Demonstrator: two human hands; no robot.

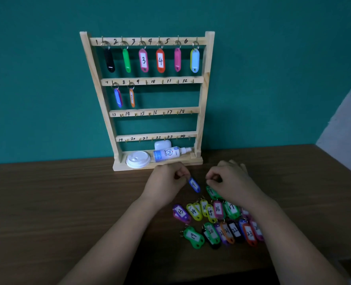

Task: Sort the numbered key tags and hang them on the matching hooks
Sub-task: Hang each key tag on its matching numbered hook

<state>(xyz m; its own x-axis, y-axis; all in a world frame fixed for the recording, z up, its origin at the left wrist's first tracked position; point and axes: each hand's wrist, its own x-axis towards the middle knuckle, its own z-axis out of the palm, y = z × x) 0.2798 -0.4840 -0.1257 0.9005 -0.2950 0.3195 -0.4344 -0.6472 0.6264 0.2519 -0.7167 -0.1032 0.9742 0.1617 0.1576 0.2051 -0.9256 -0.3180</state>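
Pinching one blue tag point(194, 185), left hand point(166, 182) sits before eight hung tags point(160, 61).

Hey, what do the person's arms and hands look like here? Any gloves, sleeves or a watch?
No sleeve shows on the left forearm or the right forearm; both are uncovered down to the bottom edge of the head view. The left hand and the right hand wear no gloves. No watch, bracelet or ring is visible on either side.
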